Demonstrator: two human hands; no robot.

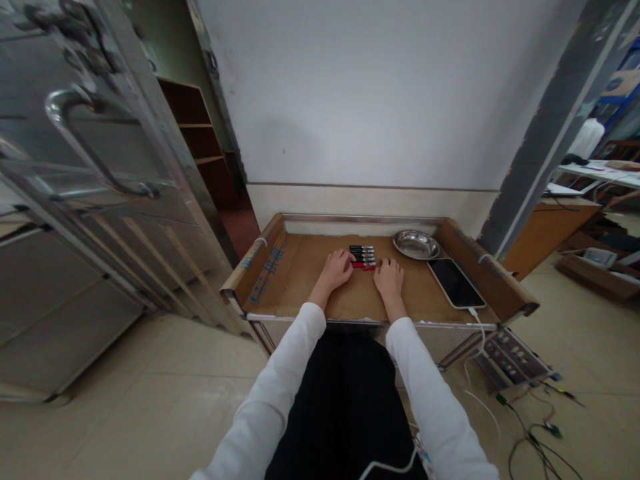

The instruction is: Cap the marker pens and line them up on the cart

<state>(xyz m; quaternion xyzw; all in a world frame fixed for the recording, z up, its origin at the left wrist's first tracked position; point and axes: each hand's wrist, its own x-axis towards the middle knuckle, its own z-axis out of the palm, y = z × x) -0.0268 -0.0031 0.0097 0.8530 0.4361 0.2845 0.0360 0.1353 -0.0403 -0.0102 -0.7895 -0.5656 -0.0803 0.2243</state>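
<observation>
Several markers lie side by side in a small stack of rows on the cardboard-lined tabletop (300, 287). The black markers (361, 253) are at the back and the red markers (363, 265) at the front, nearest me. Against the left ends of the row rests my left hand (339, 268), its fingertips touching or very close to the red ones. My right hand (389, 275) lies on the cardboard just beyond the right ends, fingers a little bent and apart. Neither hand has anything visible in its grasp. The undersides of the fingers are hidden.
A round metal dish (416, 245) stands at the back right. Beside it lies a phone (456, 283) with a white cable (480, 333) hanging over the front edge. Raised cardboard sides (487, 267) border the table. A metal door (100, 167) stands to the left.
</observation>
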